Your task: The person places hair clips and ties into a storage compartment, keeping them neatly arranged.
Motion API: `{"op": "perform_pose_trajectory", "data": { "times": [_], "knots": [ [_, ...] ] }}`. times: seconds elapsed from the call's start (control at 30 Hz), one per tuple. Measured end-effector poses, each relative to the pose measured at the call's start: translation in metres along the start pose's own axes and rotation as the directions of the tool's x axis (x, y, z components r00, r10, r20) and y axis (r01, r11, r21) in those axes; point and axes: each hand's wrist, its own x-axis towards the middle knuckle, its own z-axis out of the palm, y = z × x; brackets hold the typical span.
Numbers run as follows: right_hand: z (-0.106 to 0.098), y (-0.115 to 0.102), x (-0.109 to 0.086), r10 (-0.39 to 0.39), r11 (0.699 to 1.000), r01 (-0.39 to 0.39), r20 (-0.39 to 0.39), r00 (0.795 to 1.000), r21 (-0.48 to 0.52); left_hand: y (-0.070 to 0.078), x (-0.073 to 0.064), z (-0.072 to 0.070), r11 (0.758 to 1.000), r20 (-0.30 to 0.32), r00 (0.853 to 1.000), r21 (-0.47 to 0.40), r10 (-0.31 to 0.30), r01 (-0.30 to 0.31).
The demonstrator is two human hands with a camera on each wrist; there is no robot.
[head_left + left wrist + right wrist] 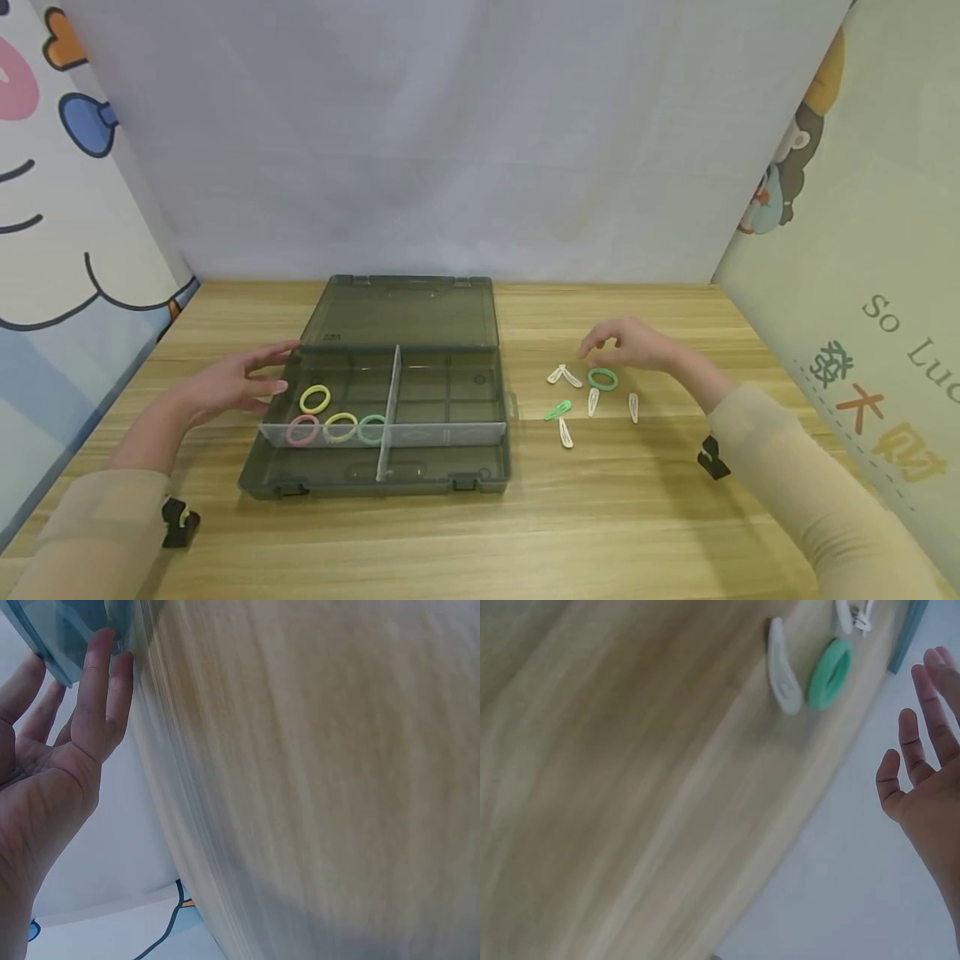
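A: Where is the left hand [232, 385]?
B: At the left side of the grey see-through box [450, 468], its fingers extended and apart, touching the box.

A: And the right hand [632, 343]?
B: Just above the green ring [602, 380], which lies on the desk [420, 550]. The fingers are loosely bent and apart, with nothing between them.

A: What lies near that ring?
B: 5 white clips [633, 408] and 1 green clip [558, 410], all on the desk to the right of the box. 2 of the white clips meet in a V, and another stands just beside the ring.

A: How does the box stand?
B: Its lid [412, 312] is laid back, and a pale divider [450, 433] runs along it, crossed by another.

A: Anything inside?
B: 4 rings on the left: 2 yellow rings [315, 399], 1 pink ring [291, 430] and 1 teal ring [362, 429]. 3 of them are at the long divider.
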Motion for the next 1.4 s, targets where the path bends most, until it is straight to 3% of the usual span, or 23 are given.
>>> {"op": "perform_pose_trajectory", "data": {
  "times": [0.53,0.83,1.4],
  "knots": [
    [0.015,0.018,-0.012,0.174,0.977,-0.176,0.030,0.984,0.120,0.000,-0.002,0.000,1.000,-0.007,1.000,-0.005,0.001,-0.001],
    [0.021,0.036,-0.010,0.187,0.973,-0.189,0.029,0.982,0.132,-0.001,-0.002,0.000,1.000,-0.011,1.000,0.000,-0.004,0.004],
    [0.023,0.036,-0.006,0.176,0.982,-0.178,0.036,0.984,0.067,0.001,-0.001,0.001,1.000,-0.004,1.000,-0.002,-0.001,0.001]
  ]
}}
